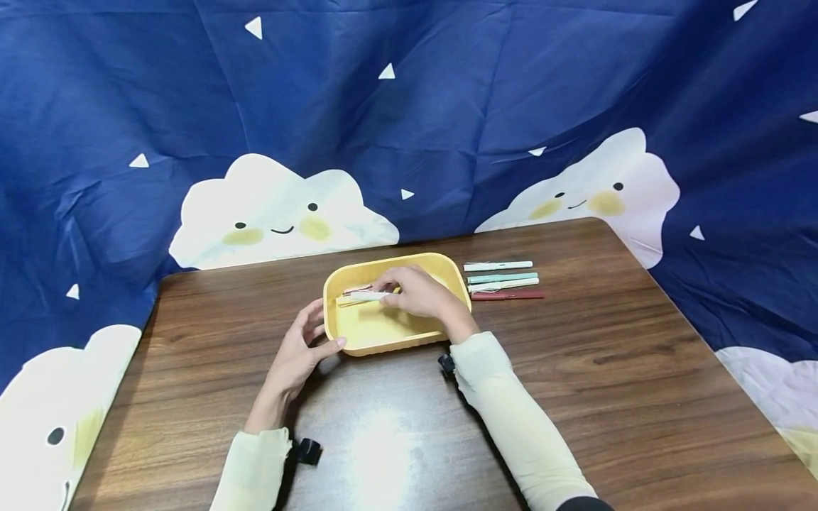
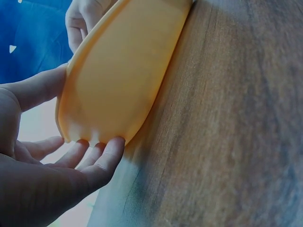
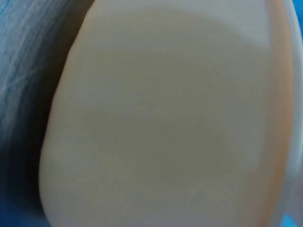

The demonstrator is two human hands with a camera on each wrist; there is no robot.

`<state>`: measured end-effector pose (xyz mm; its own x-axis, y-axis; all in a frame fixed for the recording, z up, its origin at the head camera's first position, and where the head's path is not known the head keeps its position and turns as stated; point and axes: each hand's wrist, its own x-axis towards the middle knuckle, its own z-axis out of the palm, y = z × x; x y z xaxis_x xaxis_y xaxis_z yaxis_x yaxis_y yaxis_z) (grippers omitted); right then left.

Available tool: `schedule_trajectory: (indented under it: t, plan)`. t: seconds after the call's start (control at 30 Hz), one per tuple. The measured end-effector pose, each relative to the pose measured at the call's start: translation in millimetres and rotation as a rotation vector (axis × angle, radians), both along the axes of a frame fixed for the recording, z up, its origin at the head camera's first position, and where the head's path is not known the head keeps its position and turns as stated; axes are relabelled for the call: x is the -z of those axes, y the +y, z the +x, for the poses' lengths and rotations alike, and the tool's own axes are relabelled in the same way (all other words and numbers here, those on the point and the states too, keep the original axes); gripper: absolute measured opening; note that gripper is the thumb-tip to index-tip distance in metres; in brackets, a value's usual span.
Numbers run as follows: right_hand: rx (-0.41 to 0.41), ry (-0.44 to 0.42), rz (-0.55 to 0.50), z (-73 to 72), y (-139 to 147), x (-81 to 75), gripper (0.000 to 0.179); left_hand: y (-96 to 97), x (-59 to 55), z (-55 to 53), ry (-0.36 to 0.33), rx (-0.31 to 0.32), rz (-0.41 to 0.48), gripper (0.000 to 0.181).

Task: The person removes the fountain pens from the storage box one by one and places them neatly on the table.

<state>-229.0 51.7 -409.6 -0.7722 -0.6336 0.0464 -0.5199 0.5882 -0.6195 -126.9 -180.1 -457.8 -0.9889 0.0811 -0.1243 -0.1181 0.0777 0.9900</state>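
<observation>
A yellow plastic storage box (image 1: 396,341) stands on the table, its outer wall (image 2: 118,71) large in the left wrist view. My left hand (image 1: 300,355) holds its left end, thumb at the rim and fingertips against the end wall (image 2: 61,161). Inside the box, my right hand (image 1: 418,291) pinches a white pen (image 1: 367,295) between thumb and fingers, low near the left side. Beside that pen a reddish pen (image 1: 356,289) and a yellow one (image 1: 348,304) show partly. Only the box's side (image 3: 156,118) fills the right wrist view, which hides the right hand.
To the right of the box several pens lie side by side: a white one (image 1: 498,266), a teal one (image 1: 502,277), a pale one (image 1: 503,284) and a dark red one (image 1: 508,295). A blue cloud-print cloth (image 1: 434,128) hangs behind the brown wooden table (image 1: 607,369).
</observation>
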Motion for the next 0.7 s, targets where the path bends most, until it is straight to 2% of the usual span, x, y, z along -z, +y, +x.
schedule_trajectory:
  t: [0.7]
  plan:
    - [-0.005, 0.071, 0.000, 8.5, 19, -23.6, 0.018, -0.7, -0.8, -0.1, 0.001, 0.000, 0.008, 0.081]
